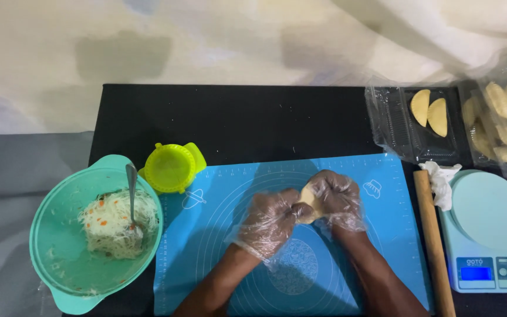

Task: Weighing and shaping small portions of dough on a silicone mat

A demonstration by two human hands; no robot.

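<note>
Both gloved hands meet over the blue mat [218, 235]: the left hand [270, 222] and right hand [337, 198] are closed together around a piece of dough [308, 202], held just above the mat's middle. A green bowl [60, 246] of filling sits left, a yellow press [173, 168] beside it, a rolling pin [434, 240] right

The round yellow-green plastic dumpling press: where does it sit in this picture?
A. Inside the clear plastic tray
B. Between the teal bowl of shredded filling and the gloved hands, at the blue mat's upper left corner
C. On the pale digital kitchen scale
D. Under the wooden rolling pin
B: the round yellow-green plastic dumpling press lies beside the teal bowl of shredded filling, overlapping the blue silicone mat, left of both gloved hands.
</note>
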